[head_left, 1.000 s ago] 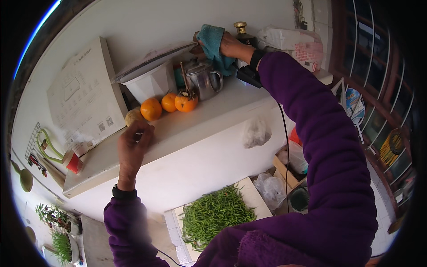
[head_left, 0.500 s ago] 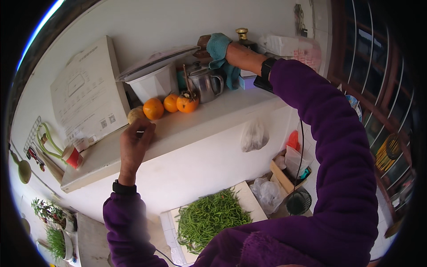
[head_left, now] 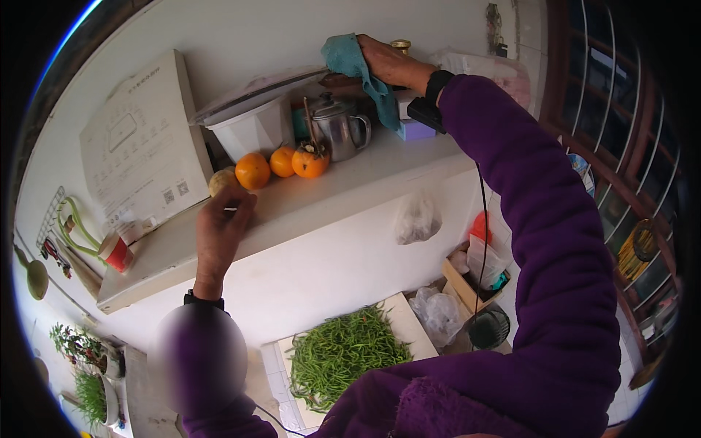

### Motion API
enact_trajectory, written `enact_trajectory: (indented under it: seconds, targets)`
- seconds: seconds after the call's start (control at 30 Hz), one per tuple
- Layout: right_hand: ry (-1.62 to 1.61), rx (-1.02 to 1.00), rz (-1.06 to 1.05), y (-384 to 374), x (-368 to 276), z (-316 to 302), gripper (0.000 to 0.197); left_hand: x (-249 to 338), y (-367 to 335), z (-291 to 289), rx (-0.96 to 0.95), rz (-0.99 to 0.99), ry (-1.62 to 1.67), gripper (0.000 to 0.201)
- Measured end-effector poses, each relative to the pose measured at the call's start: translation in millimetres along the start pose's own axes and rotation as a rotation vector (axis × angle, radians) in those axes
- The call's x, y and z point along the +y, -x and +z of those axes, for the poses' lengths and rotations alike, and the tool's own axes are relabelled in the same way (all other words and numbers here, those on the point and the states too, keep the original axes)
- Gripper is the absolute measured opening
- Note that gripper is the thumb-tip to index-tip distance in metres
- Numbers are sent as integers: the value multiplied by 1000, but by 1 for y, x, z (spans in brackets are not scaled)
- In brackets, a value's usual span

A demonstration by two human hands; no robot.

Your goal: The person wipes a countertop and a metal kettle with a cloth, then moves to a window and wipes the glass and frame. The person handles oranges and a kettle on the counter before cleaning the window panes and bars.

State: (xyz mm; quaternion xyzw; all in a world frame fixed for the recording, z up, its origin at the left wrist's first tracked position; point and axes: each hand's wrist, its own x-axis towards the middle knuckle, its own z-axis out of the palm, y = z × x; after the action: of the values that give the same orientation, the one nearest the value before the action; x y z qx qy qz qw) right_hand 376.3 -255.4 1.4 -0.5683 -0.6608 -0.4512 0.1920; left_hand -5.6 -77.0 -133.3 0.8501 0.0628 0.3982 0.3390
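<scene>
Your right hand (head_left: 394, 64) grips the teal cloth (head_left: 352, 58) above the shelf (head_left: 394, 160), its end hanging by the metal pot (head_left: 337, 133), so a low sweep could snag and topple it; left hand (head_left: 221, 230) curled, can't tell if holding.

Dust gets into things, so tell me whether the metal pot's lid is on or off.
On: the lid covers the top of the metal pot, its dark knob uppermost.
</scene>
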Motion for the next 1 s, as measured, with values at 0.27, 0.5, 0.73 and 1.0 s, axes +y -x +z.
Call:
enact_trajectory:
  seconds: [0.27,0.5,0.73,1.0]
  targets:
    - [203,-653,139,-46,1,3,26,-1,-1,-1,8,-23,11,13]
    - [231,-342,164,-32,-10,35,37,1,-2,2,11,42,-29,12]
    - [359,-296,131,-29,-25,48,43,1,-1,-1,45,29,-34,11]
    - [-10,-336,85,9,-2,-9,46,-2,-2,0,37,3,-4,11]
